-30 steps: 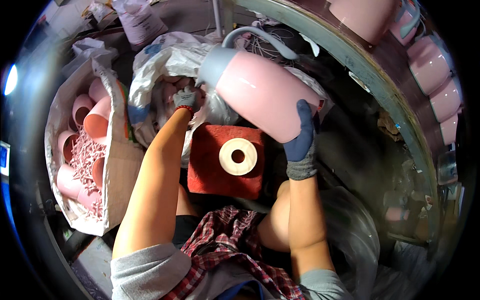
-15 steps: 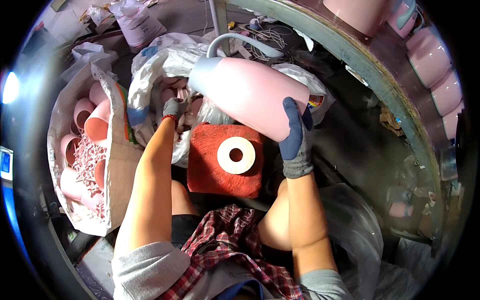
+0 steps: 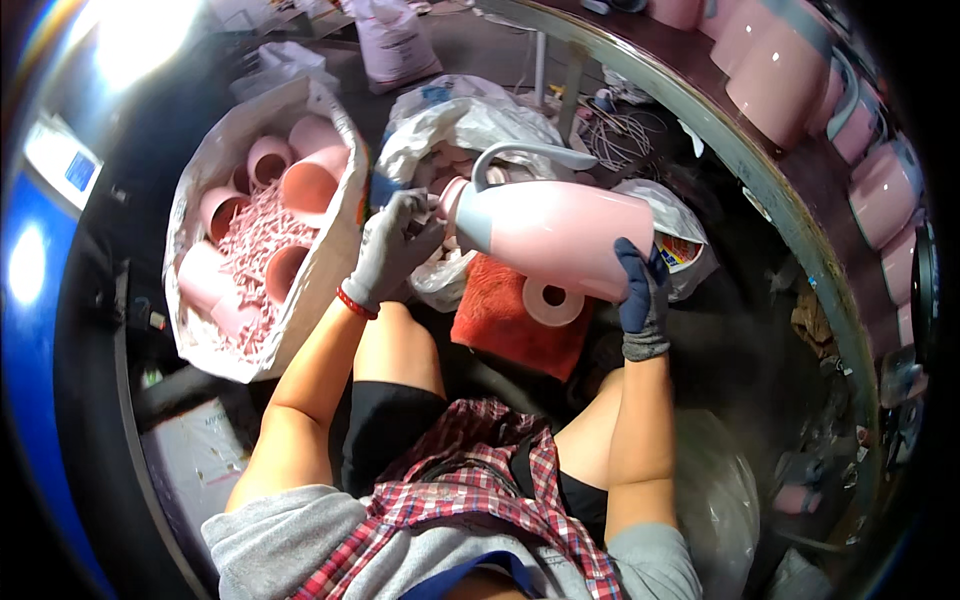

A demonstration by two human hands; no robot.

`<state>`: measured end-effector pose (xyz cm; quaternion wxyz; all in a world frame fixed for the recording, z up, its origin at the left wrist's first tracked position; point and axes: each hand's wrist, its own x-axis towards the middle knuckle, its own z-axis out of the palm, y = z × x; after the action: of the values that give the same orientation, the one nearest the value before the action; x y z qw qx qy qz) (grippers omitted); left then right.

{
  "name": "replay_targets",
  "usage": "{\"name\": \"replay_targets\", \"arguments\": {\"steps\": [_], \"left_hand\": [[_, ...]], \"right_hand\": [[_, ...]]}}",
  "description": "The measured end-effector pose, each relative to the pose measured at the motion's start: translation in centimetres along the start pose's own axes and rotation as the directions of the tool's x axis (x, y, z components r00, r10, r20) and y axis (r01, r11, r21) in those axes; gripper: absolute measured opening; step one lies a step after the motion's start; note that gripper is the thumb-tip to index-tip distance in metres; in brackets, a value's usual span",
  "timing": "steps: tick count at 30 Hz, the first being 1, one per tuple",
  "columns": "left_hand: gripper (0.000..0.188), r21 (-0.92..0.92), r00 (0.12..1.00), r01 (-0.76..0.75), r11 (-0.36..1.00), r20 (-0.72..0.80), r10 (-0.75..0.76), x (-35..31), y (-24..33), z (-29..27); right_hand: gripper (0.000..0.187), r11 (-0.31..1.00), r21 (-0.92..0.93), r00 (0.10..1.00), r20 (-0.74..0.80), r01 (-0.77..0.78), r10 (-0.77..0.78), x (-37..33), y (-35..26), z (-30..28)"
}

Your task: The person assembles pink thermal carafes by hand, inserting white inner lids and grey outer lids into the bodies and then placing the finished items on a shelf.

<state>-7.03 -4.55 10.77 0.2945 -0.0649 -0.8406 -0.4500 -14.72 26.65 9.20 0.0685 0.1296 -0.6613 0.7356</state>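
A pink vacuum jug point(image 3: 575, 235) with a grey-blue collar and a grey handle point(image 3: 535, 152) lies tilted on its side in the air before me. My right hand point(image 3: 643, 298), in a grey glove with dark blue palm coating, grips its base end. At the jug's mouth, my left hand point(image 3: 392, 245), in a grey glove, pinches a small pink cap point(image 3: 454, 197); its exact shape is partly hidden by the fingers. Under the jug is a red cloth-covered block point(image 3: 488, 300) with a cream ring point(image 3: 553, 302) on it.
At left stands a white sack point(image 3: 205, 345) of pink cups and pink scraps. Behind my left hand, an open white bag point(image 3: 470, 125) holds small pink parts. More pink jugs point(image 3: 785, 85) line the curved metal-edged table point(image 3: 720, 150) at right. Cables point(image 3: 620, 135) lie on the floor.
My left hand has come out of the bag of pink parts with a pink cap and brought it to the jug's mouth. The jug has turned closer to level; the view has shifted left.
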Motion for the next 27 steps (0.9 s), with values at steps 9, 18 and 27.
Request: {"name": "replay_targets", "arguments": {"steps": [9,18,27], "left_hand": [[0.027,-0.107,0.957,-0.154,0.982,-0.263,0.121,-2.5,1.1,-4.2],[0.058,-0.652,0.999,-0.016,0.758,-0.048,-0.019,-6.7,2.6,-3.1],[0.069,-0.716,0.953,0.293,0.634,0.269,-0.137,-6.9,8.3,-8.1]], "right_hand": [[0.040,0.968,0.243,0.998,0.029,-0.055,0.049,-4.9,-2.3,0.6],[0.047,0.966,-0.144,0.976,0.016,0.216,-0.216,-12.3,-8.4,2.6],[0.044,0.548,-0.545,0.753,0.277,0.635,-0.597,-12.4,-9.6,1.2]]}}
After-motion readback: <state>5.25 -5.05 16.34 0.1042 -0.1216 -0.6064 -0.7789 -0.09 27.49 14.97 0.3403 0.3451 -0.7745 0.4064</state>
